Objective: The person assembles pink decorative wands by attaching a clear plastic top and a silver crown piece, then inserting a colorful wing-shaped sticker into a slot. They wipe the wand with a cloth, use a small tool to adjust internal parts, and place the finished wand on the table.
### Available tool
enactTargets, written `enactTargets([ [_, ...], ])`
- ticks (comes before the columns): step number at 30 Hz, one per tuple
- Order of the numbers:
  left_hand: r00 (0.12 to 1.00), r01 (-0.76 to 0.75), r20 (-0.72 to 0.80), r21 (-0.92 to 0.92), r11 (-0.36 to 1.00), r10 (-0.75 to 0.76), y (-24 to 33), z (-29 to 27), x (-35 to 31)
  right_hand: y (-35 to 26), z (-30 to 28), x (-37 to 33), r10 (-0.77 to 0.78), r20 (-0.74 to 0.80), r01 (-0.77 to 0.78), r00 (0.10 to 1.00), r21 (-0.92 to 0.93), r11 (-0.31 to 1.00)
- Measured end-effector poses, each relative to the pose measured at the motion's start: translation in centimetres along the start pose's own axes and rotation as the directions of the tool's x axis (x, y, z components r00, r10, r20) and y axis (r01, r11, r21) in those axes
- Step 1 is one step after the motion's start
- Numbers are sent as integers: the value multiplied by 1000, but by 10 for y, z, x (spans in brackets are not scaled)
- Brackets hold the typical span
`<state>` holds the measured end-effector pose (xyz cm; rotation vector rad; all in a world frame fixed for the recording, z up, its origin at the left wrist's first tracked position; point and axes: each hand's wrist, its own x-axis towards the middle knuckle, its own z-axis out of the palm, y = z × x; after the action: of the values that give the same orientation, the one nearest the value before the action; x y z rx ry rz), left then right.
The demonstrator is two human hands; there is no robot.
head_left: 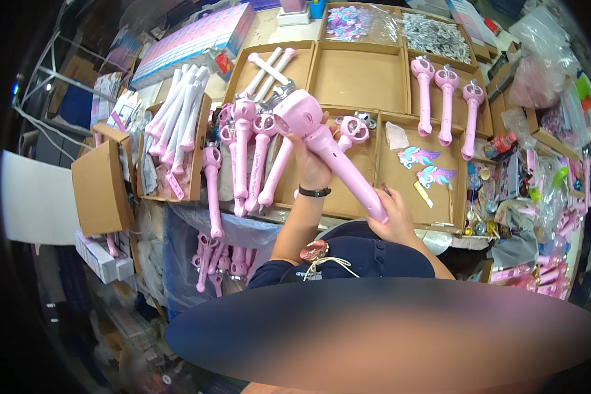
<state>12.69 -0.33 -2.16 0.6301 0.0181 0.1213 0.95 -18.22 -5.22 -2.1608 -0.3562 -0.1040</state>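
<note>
A large pink toy wand (pixel 346 172) is held up at a slant in front of me, its round head up and to the left. My left hand (pixel 314 167) is closed around it just below the head. My right hand (pixel 394 220) grips the lower end of the handle, and a thin dark pointed tool sticks up from its fingers; I cannot make out its kind. Behind the wand lies another pink wand (pixel 353 129), partly hidden. Two blue-and-purple wing-shaped pieces (pixel 435 176) lie in the cardboard tray (pixel 400 213) right of my hands.
Several pink wands (pixel 241 144) lie to the left, beside a box of white-and-pink sticks (pixel 177 118). Three wands (pixel 447 98) rest in a tray at the right. Trays of silver parts (pixel 435 36) and wing pieces (pixel 348 21) stand at the back. A blue-lined bin (pixel 184 262) sits lower left.
</note>
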Motion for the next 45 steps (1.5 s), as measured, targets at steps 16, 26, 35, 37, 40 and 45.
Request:
enactTargets([
  [16, 999, -2, 34, 454, 891, -15, 43, -42, 12, 97, 21, -42, 125, -70, -141, 990, -345, 928],
  [26, 720, 666, 13, 267, 696, -694, 60, -99, -9, 155, 10, -192, 516, -580, -735, 631, -232, 637],
  [35, 475, 868, 0, 166, 468, -880, 23, -78, -17, 212, 11, -219, 489, -713, -826, 502, -230, 514],
  [37, 430, 891, 32, 149, 430, -902, 22, -76, -18, 213, 9, -228, 466, -673, -781, 574, -279, 558],
  [40, 403, 903, -25, 178, 392, -915, 21, -74, -21, 217, 8, -235, 407, -654, -737, 638, -365, 569],
  [45, 403, 890, -55, 256, 377, -913, 18, -66, -30, 226, 6, -240, 278, -664, -680, 694, -479, 555],
])
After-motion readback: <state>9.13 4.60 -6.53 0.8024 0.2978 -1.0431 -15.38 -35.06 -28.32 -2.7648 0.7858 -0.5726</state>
